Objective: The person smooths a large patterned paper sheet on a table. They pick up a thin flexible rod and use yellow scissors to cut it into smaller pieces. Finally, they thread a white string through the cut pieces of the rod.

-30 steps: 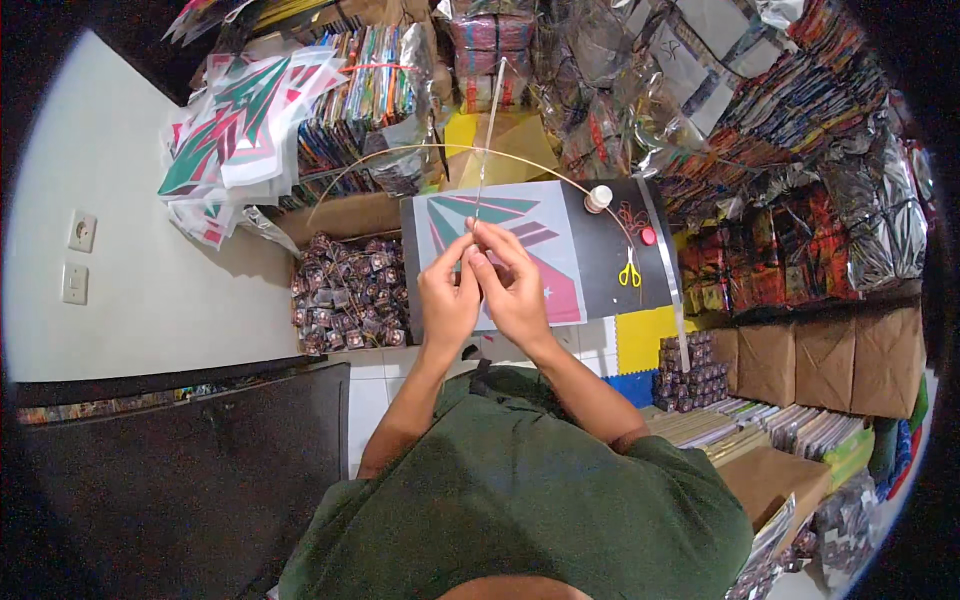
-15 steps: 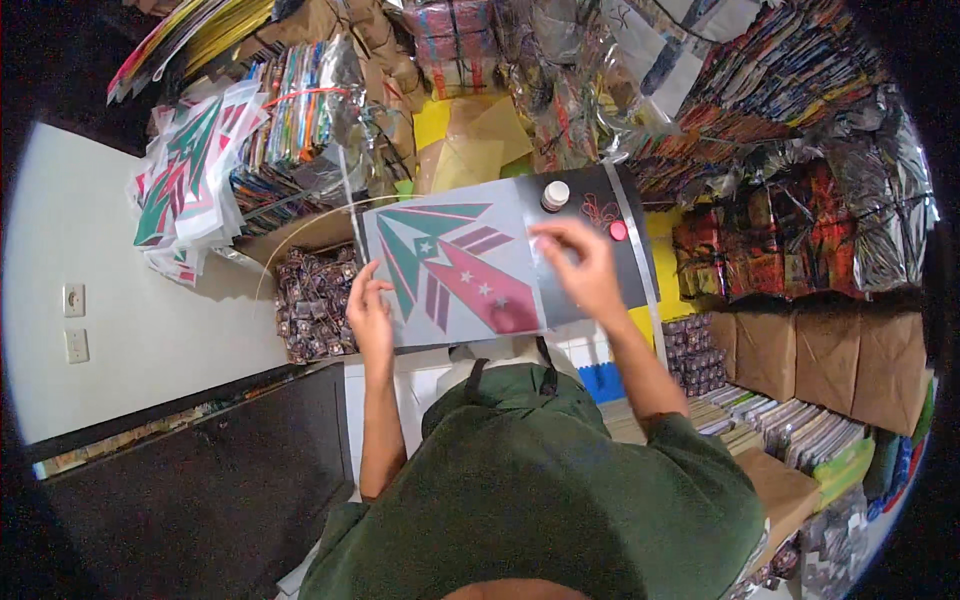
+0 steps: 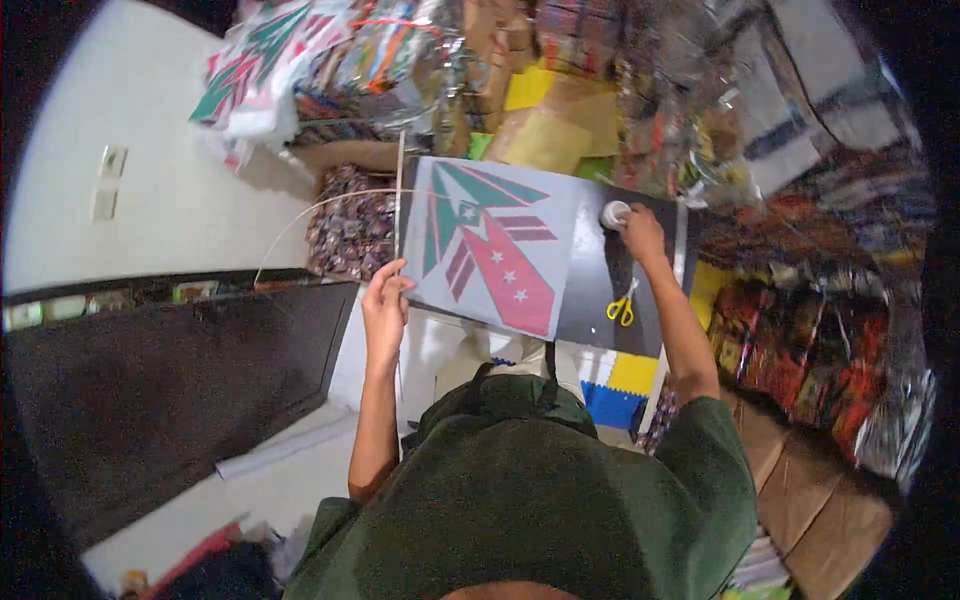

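A pale kite-shaped sheet (image 3: 510,270) printed with a green, white and pink star design lies on a black tabletop (image 3: 590,290). At the sheet's lower left corner is my left hand (image 3: 383,312), its fingers loosely bent and apart by the table edge. My right hand (image 3: 645,238) is closed on a small white-topped jar (image 3: 614,214) at the table's far right part; its fingers partly cover the jar. Yellow-handled scissors (image 3: 622,310) lie below the jar. A thin curved strip (image 3: 300,213) arches out past the table's left side.
Similar printed sheets (image 3: 265,60) hang at the upper left. A box of small wrapped packets (image 3: 352,225) stands left of the table. Plastic-wrapped bundles (image 3: 775,330) and brown cartons (image 3: 810,470) crowd the right. A dark panel (image 3: 180,390) stands at the left.
My right hand has moved from above the sheet's right edge to the jar and closed on it. The view has shifted, and the scissors now show. My left hand stays by the sheet's left side.
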Demonstrator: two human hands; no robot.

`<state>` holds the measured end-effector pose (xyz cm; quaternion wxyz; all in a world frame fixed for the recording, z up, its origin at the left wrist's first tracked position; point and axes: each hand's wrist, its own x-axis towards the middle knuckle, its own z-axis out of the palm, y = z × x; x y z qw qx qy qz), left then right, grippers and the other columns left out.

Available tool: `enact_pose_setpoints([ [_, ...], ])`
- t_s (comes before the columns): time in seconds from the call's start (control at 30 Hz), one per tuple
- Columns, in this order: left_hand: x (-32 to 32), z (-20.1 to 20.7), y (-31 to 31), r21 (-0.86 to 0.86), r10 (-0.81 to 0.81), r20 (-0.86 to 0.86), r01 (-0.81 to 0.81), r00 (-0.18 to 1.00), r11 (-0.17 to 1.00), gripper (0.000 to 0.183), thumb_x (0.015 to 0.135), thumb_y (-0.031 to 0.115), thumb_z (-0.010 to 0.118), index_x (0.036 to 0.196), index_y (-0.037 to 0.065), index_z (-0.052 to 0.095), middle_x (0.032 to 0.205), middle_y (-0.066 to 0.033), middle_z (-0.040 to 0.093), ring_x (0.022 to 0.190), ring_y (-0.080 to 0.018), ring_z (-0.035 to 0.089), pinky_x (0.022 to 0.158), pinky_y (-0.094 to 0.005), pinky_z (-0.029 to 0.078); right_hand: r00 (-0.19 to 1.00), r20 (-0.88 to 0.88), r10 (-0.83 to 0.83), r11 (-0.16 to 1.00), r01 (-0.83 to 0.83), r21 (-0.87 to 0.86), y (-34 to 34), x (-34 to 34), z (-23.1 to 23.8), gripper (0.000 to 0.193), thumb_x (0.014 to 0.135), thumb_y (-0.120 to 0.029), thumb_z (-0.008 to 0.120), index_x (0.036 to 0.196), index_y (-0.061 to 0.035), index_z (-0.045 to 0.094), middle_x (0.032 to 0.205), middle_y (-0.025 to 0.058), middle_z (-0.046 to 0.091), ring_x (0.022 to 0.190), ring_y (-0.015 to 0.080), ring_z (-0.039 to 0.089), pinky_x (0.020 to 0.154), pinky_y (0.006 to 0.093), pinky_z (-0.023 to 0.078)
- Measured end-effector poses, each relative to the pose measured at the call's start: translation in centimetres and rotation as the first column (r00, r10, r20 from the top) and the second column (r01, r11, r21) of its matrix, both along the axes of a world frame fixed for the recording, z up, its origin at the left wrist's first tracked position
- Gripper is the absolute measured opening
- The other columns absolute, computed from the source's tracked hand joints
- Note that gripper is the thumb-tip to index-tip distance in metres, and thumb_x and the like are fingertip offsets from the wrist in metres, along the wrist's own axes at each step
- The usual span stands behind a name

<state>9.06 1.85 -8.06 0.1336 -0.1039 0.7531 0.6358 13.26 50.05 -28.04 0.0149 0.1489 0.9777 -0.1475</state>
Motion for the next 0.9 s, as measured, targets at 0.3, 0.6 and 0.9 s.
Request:
enact_pose_setpoints([
  [0.3,1.5,1.6,-0.1,0.020,0.019,-0.099,-0.017,0.995,1.000,0.023,0.111,0.018,0.052,0.120,0.003,0.068,0.082,0.0005,0.067,0.054,0.0013,0.034,0.048,-0.0199,0.025,0.996,0.085,0.003,1.000,-0.004,0.002,0.3,-1.0,0.1,0.022,0.086,-0.027,0.081,0.105,-0.0142,0.082,0.126,0.0093,0.067,0.112,0.0346,0.067,0.094,0.0473,0.057],
  [0.6,0.2,0.9,-2.0,-0.015,-0.046,-0.169,0.044,0.984,0.999,0.022,0.111,0.018,0.052,0.115,0.002,0.067,0.081,0.0015,0.065,0.057,0.0006,0.037,0.051,-0.0207,0.028,0.998,-0.053,-0.018,0.999,0.020,0.041,-2.3,-1.0,6.0,0.024,0.090,-0.022,0.078,0.111,-0.0112,0.078,0.123,0.0154,0.065,0.115,0.0369,0.063,0.097,0.0482,0.054],
  [0.9,-2.7,1.6,0.3,-0.064,-0.238,-0.388,0.232,0.890,0.971,0.024,0.109,0.021,0.054,0.108,0.003,0.071,0.077,0.0014,0.064,0.065,-0.0054,0.051,0.059,-0.0257,0.039,0.783,-0.603,0.155,0.871,-0.396,-0.291,-22.9,-0.7,27.3,0.046,0.090,-0.018,0.077,0.135,-0.0099,0.068,0.103,0.0140,0.060,0.091,0.0323,0.063,0.083,0.0433,0.053],
])
